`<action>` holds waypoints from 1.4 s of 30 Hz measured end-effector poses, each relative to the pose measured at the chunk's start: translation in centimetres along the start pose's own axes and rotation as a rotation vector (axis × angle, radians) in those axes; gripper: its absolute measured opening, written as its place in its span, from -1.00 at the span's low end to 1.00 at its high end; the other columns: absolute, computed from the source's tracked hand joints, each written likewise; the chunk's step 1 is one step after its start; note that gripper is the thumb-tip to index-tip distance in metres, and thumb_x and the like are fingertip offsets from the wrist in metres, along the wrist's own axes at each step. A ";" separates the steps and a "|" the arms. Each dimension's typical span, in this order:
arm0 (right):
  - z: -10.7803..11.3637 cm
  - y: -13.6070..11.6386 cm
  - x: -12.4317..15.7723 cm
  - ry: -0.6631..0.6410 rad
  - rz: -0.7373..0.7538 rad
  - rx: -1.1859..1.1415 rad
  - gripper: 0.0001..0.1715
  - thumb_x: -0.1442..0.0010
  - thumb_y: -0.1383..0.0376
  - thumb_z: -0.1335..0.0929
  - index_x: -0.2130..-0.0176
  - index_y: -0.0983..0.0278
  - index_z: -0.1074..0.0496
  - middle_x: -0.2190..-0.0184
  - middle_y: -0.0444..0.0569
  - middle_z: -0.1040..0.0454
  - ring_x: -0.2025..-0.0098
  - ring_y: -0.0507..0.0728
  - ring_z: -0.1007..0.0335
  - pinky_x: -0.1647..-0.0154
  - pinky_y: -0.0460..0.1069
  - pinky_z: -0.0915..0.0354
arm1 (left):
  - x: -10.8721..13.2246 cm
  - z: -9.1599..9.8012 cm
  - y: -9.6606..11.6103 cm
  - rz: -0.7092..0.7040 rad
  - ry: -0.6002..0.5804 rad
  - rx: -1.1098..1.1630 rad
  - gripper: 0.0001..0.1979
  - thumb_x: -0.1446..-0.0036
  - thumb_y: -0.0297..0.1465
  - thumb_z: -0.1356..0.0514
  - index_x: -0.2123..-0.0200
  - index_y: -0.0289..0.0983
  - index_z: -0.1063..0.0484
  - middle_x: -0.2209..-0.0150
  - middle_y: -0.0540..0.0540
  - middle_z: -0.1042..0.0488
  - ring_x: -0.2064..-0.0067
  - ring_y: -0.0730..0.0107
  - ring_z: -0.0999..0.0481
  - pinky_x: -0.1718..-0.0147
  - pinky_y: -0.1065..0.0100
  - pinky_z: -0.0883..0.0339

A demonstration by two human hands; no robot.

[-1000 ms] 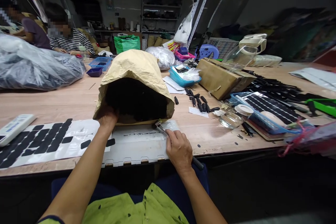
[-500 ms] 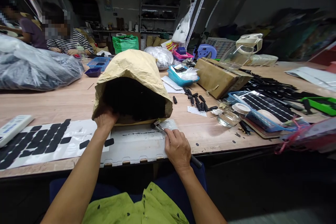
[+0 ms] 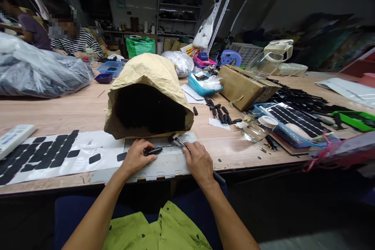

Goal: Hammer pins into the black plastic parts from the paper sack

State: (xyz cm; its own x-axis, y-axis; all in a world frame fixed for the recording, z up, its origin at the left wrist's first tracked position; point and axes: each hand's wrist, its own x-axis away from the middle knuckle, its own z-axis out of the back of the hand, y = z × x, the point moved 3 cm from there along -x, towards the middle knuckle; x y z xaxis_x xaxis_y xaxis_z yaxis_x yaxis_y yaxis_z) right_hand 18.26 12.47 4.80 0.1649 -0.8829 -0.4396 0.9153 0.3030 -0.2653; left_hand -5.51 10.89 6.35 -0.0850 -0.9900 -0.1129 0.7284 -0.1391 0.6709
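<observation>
My left hand (image 3: 138, 158) grips a small black part (image 3: 153, 151), its tip pointing right over the grey board (image 3: 168, 162). In my right hand (image 3: 199, 162) is a hammer (image 3: 175, 138); its metal head rests by the bag's lower edge and its dark handle end sticks out below the hand. Just beyond both hands, a large brown paper bag (image 3: 152, 66) lies with its mouth towards me, its inside very dark. A white sheet with black rounded stickers (image 3: 94, 158) lies left of the board.
Several black parts (image 3: 225, 117) lie right of the bag. Farther right are a glass jar (image 3: 254, 131), a blue basket (image 3: 295, 136) and a cardboard box (image 3: 241, 86). A large plastic bag (image 3: 43, 70) sits at left. Two people sit at the back left.
My left hand has come out of the bag's mouth and moved right and nearer, now with a black part in its fingers. My right hand and the hammer have barely moved.
</observation>
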 end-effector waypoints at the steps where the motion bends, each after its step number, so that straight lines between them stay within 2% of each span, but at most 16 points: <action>1: 0.3 -0.1 0.2 0.014 -0.014 -0.048 -0.76 -0.32 0.26 -0.24 0.14 0.22 -0.47 0.31 -0.05 -0.42 0.25 0.10 -0.28 0.24 -0.04 -0.14 | 0.0 0.0 -0.1 0.001 0.009 -0.002 -0.82 0.01 -0.30 -0.29 0.29 -0.21 -0.54 0.27 -0.06 -0.51 0.14 0.20 -0.41 0.15 0.26 -0.27; 5: 1.6 -1.9 1.5 0.020 -0.068 -0.361 -0.70 -0.36 0.24 -0.18 0.07 0.23 -0.44 0.25 -0.03 -0.46 0.20 0.08 -0.37 0.15 -0.05 -0.26 | -0.1 0.0 -0.3 0.016 0.007 0.002 -0.83 -0.01 -0.30 -0.29 0.30 -0.21 -0.57 0.29 -0.08 -0.50 0.14 0.18 -0.41 0.15 0.25 -0.26; 9: 1.9 -4.4 2.9 -0.059 0.008 -0.613 -0.64 -0.37 0.27 -0.18 -0.06 0.21 -0.40 0.07 0.02 -0.47 0.01 0.09 -0.39 -0.03 -0.03 -0.31 | -0.1 0.0 -0.3 0.009 -0.008 0.025 -0.80 -0.02 -0.33 -0.28 0.26 -0.20 -0.61 0.32 -0.08 -0.50 0.14 0.20 -0.41 0.14 0.26 -0.25; 11: 1.7 -5.4 3.2 -0.086 0.048 -0.631 -0.60 -0.37 0.29 -0.17 -0.13 0.19 -0.36 0.05 0.03 -0.46 0.00 0.10 -0.39 -0.04 -0.02 -0.32 | -0.1 0.0 -0.3 0.005 -0.012 0.041 -0.79 -0.02 -0.34 -0.27 0.24 -0.20 -0.62 0.32 -0.08 -0.49 0.15 0.21 -0.41 0.15 0.27 -0.25; 17: 0.9 -6.5 3.6 -0.088 0.119 -0.507 -0.52 -0.37 0.33 -0.15 -0.21 0.16 -0.32 0.28 -0.03 -0.41 0.29 0.05 -0.39 0.25 -0.10 -0.35 | -0.2 -0.3 -0.9 -0.015 -0.033 0.100 -0.80 -0.05 -0.34 -0.26 0.25 -0.19 -0.64 0.34 -0.07 -0.45 0.19 0.26 -0.41 0.20 0.31 -0.26; 19: 0.8 -6.6 3.7 -0.104 0.132 -0.451 -0.52 -0.37 0.34 -0.15 -0.21 0.15 -0.32 0.31 -0.05 -0.39 0.32 0.03 -0.38 0.29 -0.11 -0.34 | -0.2 -0.4 -1.0 -0.028 -0.028 0.106 -0.81 -0.05 -0.35 -0.26 0.26 -0.19 -0.64 0.35 -0.06 -0.44 0.20 0.27 -0.41 0.21 0.32 -0.26; 25: 1.2 -5.8 3.8 -0.055 0.106 -0.476 -0.52 -0.37 0.33 -0.16 -0.21 0.16 -0.31 0.28 -0.04 -0.40 0.26 0.05 -0.40 0.22 -0.10 -0.35 | -0.2 -0.3 -1.0 0.024 -0.034 0.114 -0.77 -0.03 -0.34 -0.28 0.20 -0.17 -0.64 0.33 -0.06 -0.46 0.20 0.27 -0.43 0.22 0.33 -0.28; 30: 1.1 -5.3 4.0 -0.076 0.091 -0.428 -0.55 -0.37 0.32 -0.17 -0.18 0.15 -0.35 0.26 -0.04 -0.43 0.24 0.05 -0.42 0.22 -0.09 -0.34 | -0.2 -0.2 -0.8 0.041 -0.030 0.096 -0.78 -0.01 -0.34 -0.28 0.23 -0.20 -0.63 0.33 -0.07 -0.48 0.19 0.25 -0.44 0.21 0.31 -0.28; 33: 1.4 -4.2 3.5 0.006 0.061 -0.400 -0.59 -0.37 0.28 -0.19 -0.15 0.19 -0.37 0.21 -0.01 -0.46 0.18 0.08 -0.42 0.18 -0.07 -0.32 | -0.1 -0.2 -0.5 0.031 -0.015 0.063 -0.80 0.01 -0.35 -0.28 0.27 -0.22 -0.62 0.33 -0.07 -0.49 0.18 0.23 -0.43 0.18 0.29 -0.27; 37: 1.6 -1.7 1.8 0.076 0.048 -0.152 -0.66 -0.36 0.26 -0.21 0.00 0.22 -0.47 0.29 -0.02 -0.46 0.24 0.10 -0.38 0.21 -0.04 -0.25 | -0.1 -0.2 -0.3 -0.012 0.017 -0.011 -0.76 0.02 -0.31 -0.30 0.24 -0.23 -0.59 0.30 -0.08 -0.50 0.16 0.18 -0.41 0.15 0.25 -0.26; 42: 0.4 0.6 0.1 0.075 0.073 0.118 -0.74 -0.31 0.31 -0.25 0.11 0.25 -0.50 0.35 -0.02 -0.42 0.28 0.12 -0.27 0.23 -0.01 -0.15 | -0.3 -0.3 -0.7 -0.049 0.002 -0.012 -0.81 -0.08 -0.29 -0.26 0.25 -0.22 -0.58 0.30 -0.10 -0.49 0.15 0.17 -0.41 0.16 0.23 -0.27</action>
State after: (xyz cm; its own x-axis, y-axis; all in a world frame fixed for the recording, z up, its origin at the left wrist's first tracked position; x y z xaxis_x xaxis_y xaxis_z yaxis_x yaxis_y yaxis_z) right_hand 18.99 12.47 4.92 0.2086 -0.8297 -0.5178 0.9395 0.3172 -0.1298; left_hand -5.84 11.28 5.69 -0.1194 -0.9820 -0.1466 0.7315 -0.1869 0.6557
